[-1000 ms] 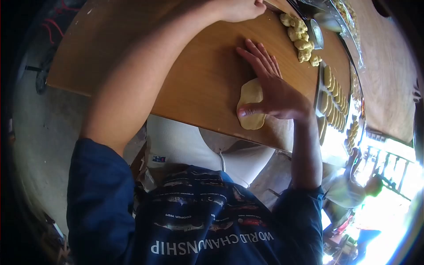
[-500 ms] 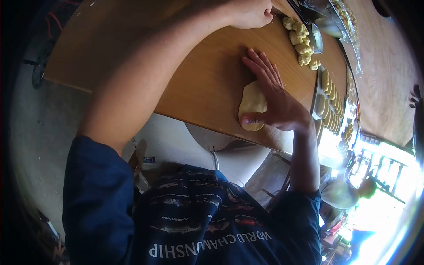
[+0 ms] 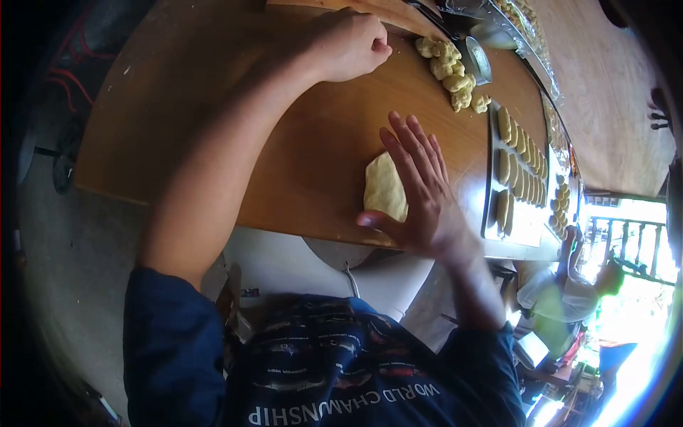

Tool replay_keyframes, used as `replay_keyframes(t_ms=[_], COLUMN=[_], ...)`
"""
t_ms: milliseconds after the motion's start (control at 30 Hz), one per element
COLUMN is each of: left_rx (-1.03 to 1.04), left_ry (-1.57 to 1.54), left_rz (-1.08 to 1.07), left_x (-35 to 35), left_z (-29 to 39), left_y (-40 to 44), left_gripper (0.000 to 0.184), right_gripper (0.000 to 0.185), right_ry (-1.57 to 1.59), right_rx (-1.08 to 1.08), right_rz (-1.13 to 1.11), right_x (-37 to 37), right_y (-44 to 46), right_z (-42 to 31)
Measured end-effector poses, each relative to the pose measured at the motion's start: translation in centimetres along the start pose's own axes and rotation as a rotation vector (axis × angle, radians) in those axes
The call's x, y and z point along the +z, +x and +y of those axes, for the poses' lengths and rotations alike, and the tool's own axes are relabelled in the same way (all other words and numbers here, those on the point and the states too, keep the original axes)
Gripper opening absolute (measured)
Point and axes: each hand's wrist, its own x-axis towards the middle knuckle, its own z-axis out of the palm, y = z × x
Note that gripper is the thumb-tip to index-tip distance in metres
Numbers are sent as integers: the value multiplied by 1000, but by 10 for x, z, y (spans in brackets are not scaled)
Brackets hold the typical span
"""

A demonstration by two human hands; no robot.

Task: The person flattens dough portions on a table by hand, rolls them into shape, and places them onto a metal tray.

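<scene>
A flattened piece of dough (image 3: 385,186) lies on the wooden table near its front edge. Over its right side is my right hand (image 3: 427,206), open, with fingers spread and thumb stretched across the near end; it hides part of the dough. Whether the palm touches it, I cannot tell. My left hand (image 3: 356,46) is closed in a fist farther back on the table, close to a wooden board (image 3: 320,6). Its curled fingers hide whatever may be inside.
Several dough lumps (image 3: 453,75) sit at the back beside a round metal container (image 3: 478,60). To the right, a tray (image 3: 489,178) carries rows of shaped dough pieces (image 3: 523,167). Plastic-covered trays line the far edge. Another person (image 3: 562,295) is beyond the table's right end.
The view has shifted, showing more of the tray. My right hand has changed angle over the dough, its fingers more spread. My left hand stays closed near the back.
</scene>
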Motion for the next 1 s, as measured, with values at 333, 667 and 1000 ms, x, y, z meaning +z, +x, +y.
replay_keyframes(t_ms=[333, 667, 1000], left_rx=[-22, -12, -190], left_ry=[-101, -101, -44], left_rz=[-3, 7, 62], left_x=[3, -17, -24], left_z=[-14, -48, -41], left_y=[-2, 6, 1], left_gripper=[25, 29, 30], right_gripper=[89, 88, 92], right_ry=[-129, -125, -106], right_rx=[139, 62, 142], right_rz=[209, 424, 455], right_x=[53, -29, 59], right_y=[57, 69, 101], right_z=[5, -8, 42])
